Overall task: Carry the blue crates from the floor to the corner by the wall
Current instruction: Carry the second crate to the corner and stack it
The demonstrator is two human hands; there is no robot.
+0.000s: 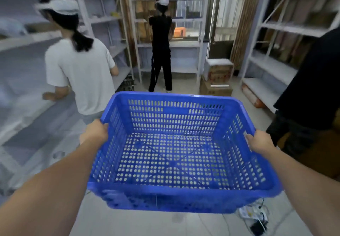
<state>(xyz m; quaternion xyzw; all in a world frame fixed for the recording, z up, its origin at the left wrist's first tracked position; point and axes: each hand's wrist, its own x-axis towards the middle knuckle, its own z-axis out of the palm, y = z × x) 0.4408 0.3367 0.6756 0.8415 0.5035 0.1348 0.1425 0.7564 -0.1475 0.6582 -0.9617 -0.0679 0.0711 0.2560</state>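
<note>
An empty blue perforated crate [174,189] is held up off the floor in front of me, level and open side up. My left hand [95,131] grips its left rim, fingers curled over the edge. On the opposite side my right hand [257,142] clasps the right rim. Pale floor shows through the crate's holes. Only this one crate is in view.
A person in a white shirt [81,73] stands close at front left by grey shelving [22,38]. Another in black [161,51] faces the far shelf. A third in dark clothes [311,92] is at right. Cardboard boxes [217,77] sit ahead; a power strip with cables [255,217] lies on the floor.
</note>
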